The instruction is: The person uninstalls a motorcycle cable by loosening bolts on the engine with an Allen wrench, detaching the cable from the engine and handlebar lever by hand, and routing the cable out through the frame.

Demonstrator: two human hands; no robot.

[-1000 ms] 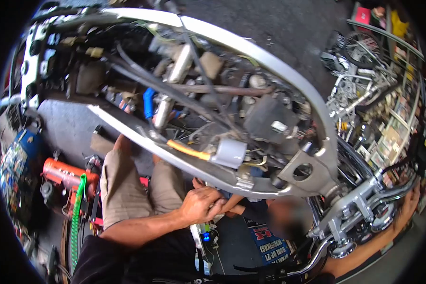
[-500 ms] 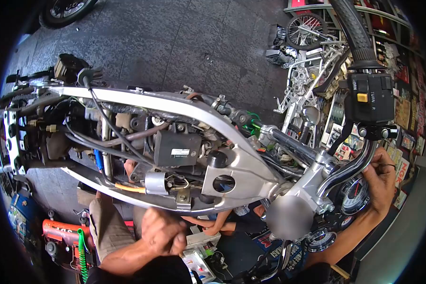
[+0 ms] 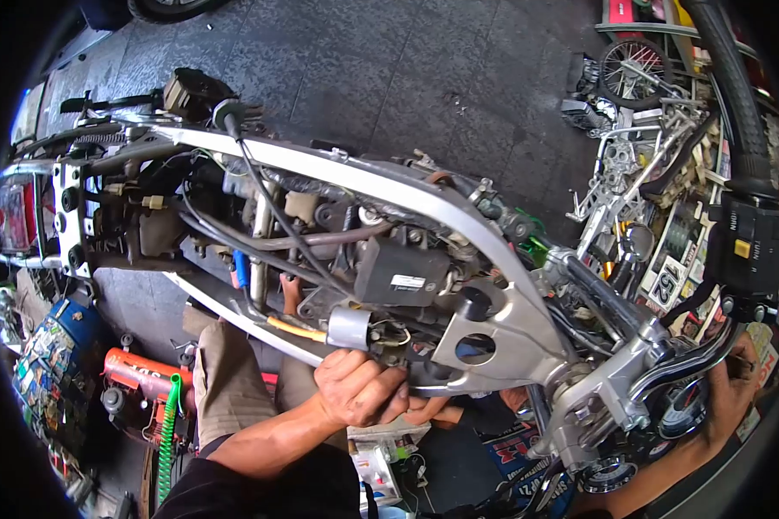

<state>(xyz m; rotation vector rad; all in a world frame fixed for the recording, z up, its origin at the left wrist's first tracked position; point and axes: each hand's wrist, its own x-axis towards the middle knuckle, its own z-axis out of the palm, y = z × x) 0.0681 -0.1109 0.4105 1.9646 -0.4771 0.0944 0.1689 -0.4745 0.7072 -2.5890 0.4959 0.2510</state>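
A stripped motorcycle frame (image 3: 312, 164) with bare silver rails stretches across the view. My left hand (image 3: 359, 387) is closed in a fist over the near rail, beside a grey cylinder (image 3: 349, 329) with an orange tube; whatever lies inside its fingers is hidden. At the right, my right hand (image 3: 736, 381) reaches behind the chrome handlebar (image 3: 688, 368), close to a round gauge (image 3: 684, 408). Its fingers are bent together, partly covered by the bar, and I cannot make out what they hold. A black switch housing (image 3: 747, 251) sits on the bar above this hand.
Another person's foot (image 3: 292, 294) shows beyond the near rail. A red air compressor (image 3: 138, 372) with a green coiled hose (image 3: 166, 441) stands at lower left. Motorcycle parts and a spoked wheel (image 3: 634, 73) lie at upper right. A second gauge (image 3: 608, 476) hangs at the bottom.
The whole view has shifted, so the frame sits farther right and lower. My left fist has moved up from below the near rail onto it. My right hand stays behind the handlebar.
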